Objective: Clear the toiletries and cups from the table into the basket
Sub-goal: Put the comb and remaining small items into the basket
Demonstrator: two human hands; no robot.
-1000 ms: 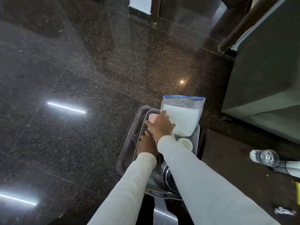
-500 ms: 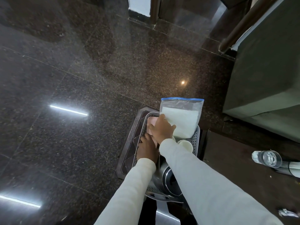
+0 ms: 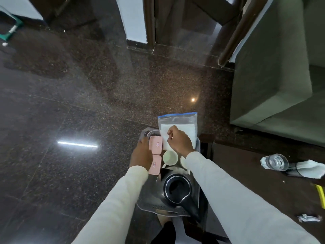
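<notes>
Grey perforated basket [image 3: 197, 143], two pink cases [image 3: 155, 146], two pale cups [image 3: 170, 157], one black kettle [image 3: 177, 188], left hand [image 3: 141, 156] grasping cases, right hand [image 3: 179, 140] pinching blue-topped bag [image 3: 184, 120]

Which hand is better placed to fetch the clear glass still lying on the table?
Right. The glass lies on the table, on the right hand's side of the basket; the left hand rests beside the pink cases.

bag [image 3: 182, 120] upright at basket's [image 3: 197, 187] far end, cups [image 3: 170, 157] before it, kettle [image 3: 177, 189] nearest
</notes>
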